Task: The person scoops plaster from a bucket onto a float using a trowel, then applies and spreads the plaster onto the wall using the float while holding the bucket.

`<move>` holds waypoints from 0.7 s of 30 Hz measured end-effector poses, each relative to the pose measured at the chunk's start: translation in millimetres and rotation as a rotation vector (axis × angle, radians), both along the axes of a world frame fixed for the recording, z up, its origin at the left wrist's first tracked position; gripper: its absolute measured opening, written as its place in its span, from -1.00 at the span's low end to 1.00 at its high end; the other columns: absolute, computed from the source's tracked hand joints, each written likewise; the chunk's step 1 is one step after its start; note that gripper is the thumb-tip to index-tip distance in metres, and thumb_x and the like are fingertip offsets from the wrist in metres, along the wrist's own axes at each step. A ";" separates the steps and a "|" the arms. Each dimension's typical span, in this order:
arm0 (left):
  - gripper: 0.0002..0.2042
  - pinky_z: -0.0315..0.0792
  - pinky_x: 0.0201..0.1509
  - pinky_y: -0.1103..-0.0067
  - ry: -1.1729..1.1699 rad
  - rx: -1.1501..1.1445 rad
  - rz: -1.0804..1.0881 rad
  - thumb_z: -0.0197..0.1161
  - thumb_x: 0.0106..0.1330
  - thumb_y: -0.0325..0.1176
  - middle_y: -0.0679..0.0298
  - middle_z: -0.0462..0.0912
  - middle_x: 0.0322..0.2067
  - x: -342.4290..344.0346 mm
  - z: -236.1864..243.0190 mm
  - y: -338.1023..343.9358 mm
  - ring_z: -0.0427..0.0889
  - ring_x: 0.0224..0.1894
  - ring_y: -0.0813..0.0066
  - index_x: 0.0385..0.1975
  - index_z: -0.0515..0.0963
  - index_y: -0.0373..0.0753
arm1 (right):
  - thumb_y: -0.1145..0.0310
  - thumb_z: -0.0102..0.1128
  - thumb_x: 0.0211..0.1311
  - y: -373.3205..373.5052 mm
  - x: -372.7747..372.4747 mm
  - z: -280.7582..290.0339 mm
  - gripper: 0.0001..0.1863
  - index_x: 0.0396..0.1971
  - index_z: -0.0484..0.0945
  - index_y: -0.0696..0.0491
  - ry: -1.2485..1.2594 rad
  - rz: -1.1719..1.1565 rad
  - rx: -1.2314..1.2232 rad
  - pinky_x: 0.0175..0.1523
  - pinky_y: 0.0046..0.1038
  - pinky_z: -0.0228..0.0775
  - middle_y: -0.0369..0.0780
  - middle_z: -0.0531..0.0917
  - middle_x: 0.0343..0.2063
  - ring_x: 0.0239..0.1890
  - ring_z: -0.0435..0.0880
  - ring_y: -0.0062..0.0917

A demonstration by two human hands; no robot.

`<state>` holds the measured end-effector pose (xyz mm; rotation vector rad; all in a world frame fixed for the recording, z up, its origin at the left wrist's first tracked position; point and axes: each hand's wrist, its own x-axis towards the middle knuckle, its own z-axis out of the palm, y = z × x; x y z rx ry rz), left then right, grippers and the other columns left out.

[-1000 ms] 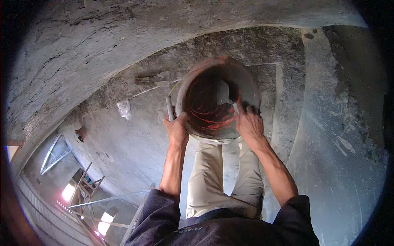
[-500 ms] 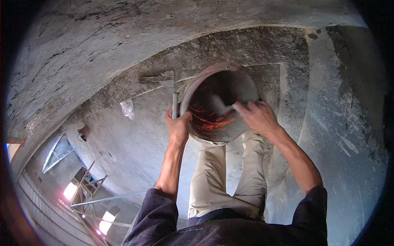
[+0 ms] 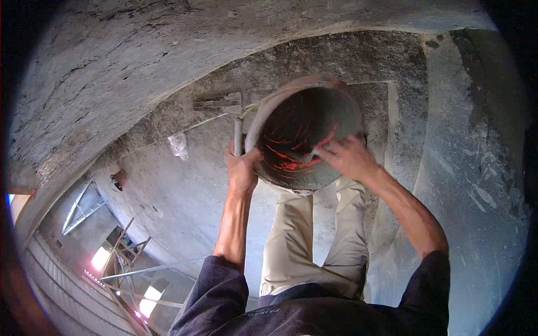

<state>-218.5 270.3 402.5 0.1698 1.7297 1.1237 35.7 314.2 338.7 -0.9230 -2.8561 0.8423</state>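
While both hands grip it, bucket (image 3: 302, 137) mouth tilts toward the camera.

Much at the bucket stays unclear

The right hand (image 3: 348, 157) is blurred, and whatever grey tool it holds inside the bucket (image 3: 302, 134) cannot be made out; its fingertips merge with the smear. The left hand (image 3: 242, 165) covers part of the bucket's near rim, and its fingers hide the lower end of the grey handle (image 3: 238, 137). The bucket's bottom is hidden by its own wall, and it blocks the person's feet and the floor under it. The flat tool (image 3: 217, 103) on the ledge is too small to identify. Both sleeves are cut off by the lower edge.
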 end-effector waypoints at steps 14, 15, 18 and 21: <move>-0.82 0.22 -0.48 0.67 0.391 -0.073 -0.336 0.12 -0.16 -0.54 0.41 0.36 -0.64 43.1 -2.1 20.2 0.28 -0.55 0.67 -0.47 0.47 -0.33 | 0.38 0.00 -0.02 57.2 -4.8 9.1 -0.57 -0.05 0.44 0.02 -0.385 0.053 0.377 -0.10 -0.42 0.23 -0.23 0.51 -0.36 -0.29 0.52 -0.49; -0.82 0.22 -0.49 0.66 0.435 0.000 -0.372 0.12 -0.17 -0.53 0.40 0.35 -0.64 47.5 -3.6 23.7 0.27 -0.56 0.64 -0.48 0.45 -0.33 | 0.38 0.01 -0.03 53.4 -11.4 3.0 -0.58 -0.07 0.46 0.04 -0.424 0.087 0.390 -0.07 -0.42 0.21 -0.23 0.51 -0.35 -0.31 0.52 -0.49; -0.83 0.21 -0.51 0.66 0.418 -0.090 -0.365 0.12 -0.17 -0.54 0.42 0.33 -0.65 51.5 -5.2 31.9 0.26 -0.57 0.66 -0.50 0.45 -0.33 | 0.37 0.03 -0.05 37.6 -20.8 -11.7 -0.64 -0.17 0.50 0.06 -0.403 0.119 0.404 -0.02 -0.43 0.19 -0.22 0.52 -0.34 -0.33 0.53 -0.50; -0.91 0.18 -0.52 0.68 0.484 0.007 -0.385 0.09 -0.17 -0.56 0.42 0.31 -0.67 47.5 -1.6 35.7 0.24 -0.59 0.68 -0.59 0.40 -0.34 | 0.37 0.04 -0.06 22.5 -16.5 -17.8 -0.72 -0.28 0.56 0.06 -0.381 0.219 0.336 -0.01 -0.41 0.19 -0.21 0.53 -0.36 -0.35 0.54 -0.48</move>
